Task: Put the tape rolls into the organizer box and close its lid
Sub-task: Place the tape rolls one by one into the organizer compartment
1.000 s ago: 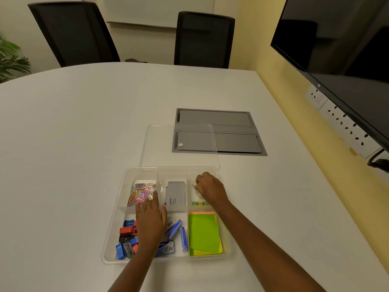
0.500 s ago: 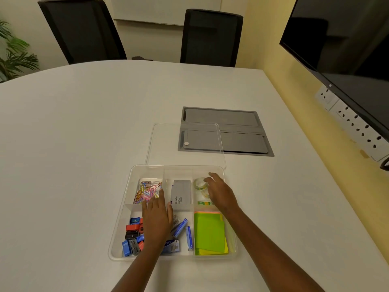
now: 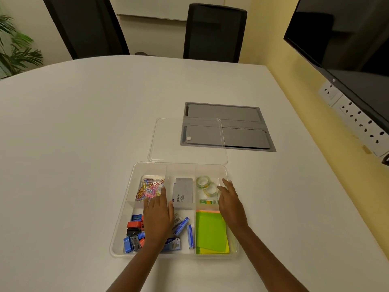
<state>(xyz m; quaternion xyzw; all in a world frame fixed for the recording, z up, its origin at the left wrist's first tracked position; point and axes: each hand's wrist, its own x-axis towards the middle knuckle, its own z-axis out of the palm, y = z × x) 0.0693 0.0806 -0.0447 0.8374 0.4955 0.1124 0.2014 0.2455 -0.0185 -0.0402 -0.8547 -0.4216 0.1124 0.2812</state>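
Clear organizer box (image 3: 233,247) on a white table (image 3: 73,144); two tape rolls (image 3: 206,186) lie in its far right compartment. Right hand (image 3: 230,202), fingers loosely spread and empty, hovers just beside the rolls. Left hand (image 3: 158,216) lies flat, fingers together, over the centre compartments. Transparent lid (image 3: 166,144) rests on the table beyond the box

a white bench (image 3: 88,127) with a rounded far edge carries a grey hatch panel (image 3: 229,127) set flat in its top. two black chairs (image 3: 214,32) stand at the far side. on the right wall hangs a dark screen (image 3: 345,43), and below it runs a row of white sockets (image 3: 357,121). a green plant (image 3: 14,47) is at the far left.
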